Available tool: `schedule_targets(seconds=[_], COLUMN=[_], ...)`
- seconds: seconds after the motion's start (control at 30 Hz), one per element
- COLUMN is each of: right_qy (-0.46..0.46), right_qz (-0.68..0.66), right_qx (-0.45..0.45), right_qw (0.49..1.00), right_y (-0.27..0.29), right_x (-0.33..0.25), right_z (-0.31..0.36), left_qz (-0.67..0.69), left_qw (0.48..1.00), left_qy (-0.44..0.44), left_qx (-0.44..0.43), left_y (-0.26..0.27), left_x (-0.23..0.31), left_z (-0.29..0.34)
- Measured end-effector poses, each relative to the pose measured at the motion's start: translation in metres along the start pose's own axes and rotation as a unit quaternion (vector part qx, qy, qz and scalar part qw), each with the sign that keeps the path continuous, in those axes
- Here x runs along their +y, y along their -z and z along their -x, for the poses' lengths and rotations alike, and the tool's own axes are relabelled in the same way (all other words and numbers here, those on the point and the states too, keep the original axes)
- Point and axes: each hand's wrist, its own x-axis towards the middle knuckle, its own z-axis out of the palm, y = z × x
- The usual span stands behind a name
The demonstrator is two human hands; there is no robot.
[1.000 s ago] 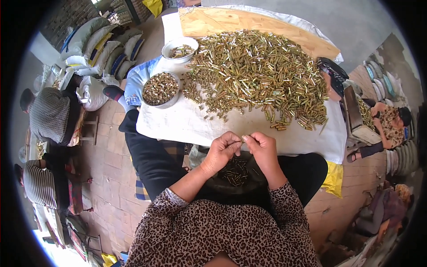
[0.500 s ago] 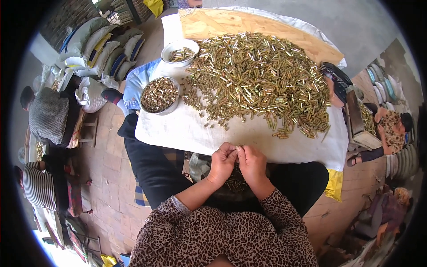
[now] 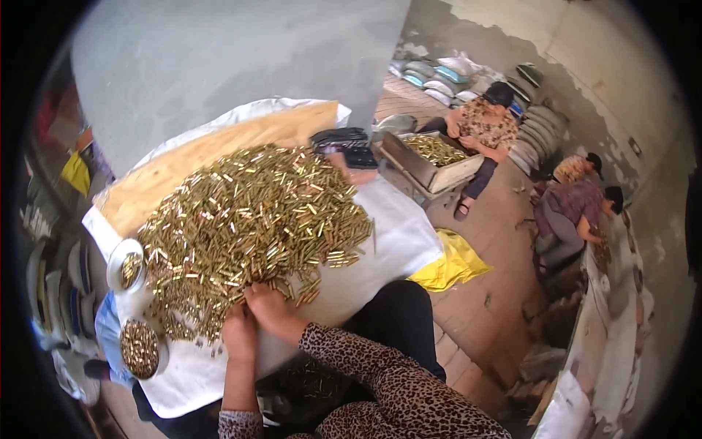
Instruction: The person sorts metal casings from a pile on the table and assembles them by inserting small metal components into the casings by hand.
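Observation:
A large heap of small brass-coloured metal tubes [image 3: 248, 219] lies on a white cloth [image 3: 395, 227]. At its near edge my two hands are close together. My right hand [image 3: 272, 310] reaches to the tubes with its fingers curled, the tips hidden against the heap. Just left of it, my left hand [image 3: 239, 331] is above the cloth with fingers drawn together. Whatever either hand holds is too small to make out. Smaller loose pieces [image 3: 179, 322] are scattered left of my left hand.
Left of the heap stand a white bowl [image 3: 117, 252] with some tubes and a metal bowl [image 3: 162, 358] full of small pieces. A wooden board [image 3: 219, 143] lines the far side. At right are a yellow bag [image 3: 450, 263], a wooden box [image 3: 453, 175] of tubes and seated people.
The view has swung right, bringing more of the right-hand co-workers in. My hands, earlier pressed together near the cloth's front edge, are now at the heap's near edge, slightly apart.

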Motion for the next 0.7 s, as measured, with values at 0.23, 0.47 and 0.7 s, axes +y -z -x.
schedule_targets(seconds=[0.23, 0.47, 0.7], right_qy=[0.003, -0.065, -0.180], right_qz=[-0.009, -0.213, -0.517], right_qx=[0.041, 0.030, -0.181], right_qw=[0.999, 0.974, 0.817], right_y=[0.036, 0.050, 0.071], right_x=[0.010, 0.034, 0.052], right_z=[-0.001, 0.021, 0.034], left_qz=[0.017, 0.296, 0.120], left_qw=[0.998, 0.952, 0.990], left_qy=[-0.057, 0.072, -0.051], left_qx=[-0.003, 0.003, 0.054], left_y=[-0.003, 0.007, 0.006], left_x=[0.014, 0.008, 0.010], left_z=[-0.018, 0.008, 0.024])
